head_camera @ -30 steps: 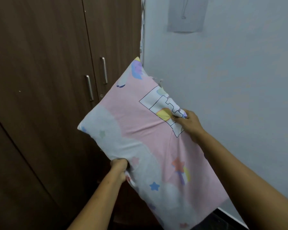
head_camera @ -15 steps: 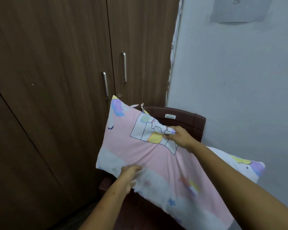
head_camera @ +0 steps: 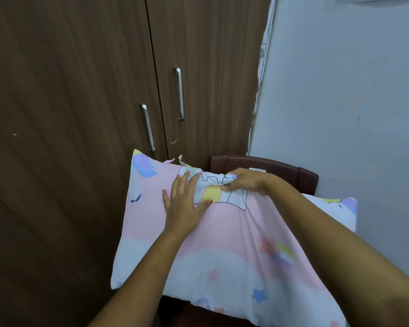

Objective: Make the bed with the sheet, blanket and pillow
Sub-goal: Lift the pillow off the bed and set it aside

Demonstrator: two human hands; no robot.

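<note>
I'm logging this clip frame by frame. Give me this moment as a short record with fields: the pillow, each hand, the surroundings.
pillow: pink, printed, lying across a brown chair
left hand: flat on the pillow, fingers straight
right hand: pinches bunched fabric near the pillow's far edge
second pillow: behind, to the right, partly hidden
backdrop: brown wardrobe, pale wall

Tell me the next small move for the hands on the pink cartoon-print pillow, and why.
Probably let go with the right hand. The pink cartoon-print pillow already lies on the dark brown chair, over a second printed pillow, and the left hand presses flat on it, fingers spread. The right hand only pinches bunched cover near the top edge, so releasing should leave it settled.
</note>
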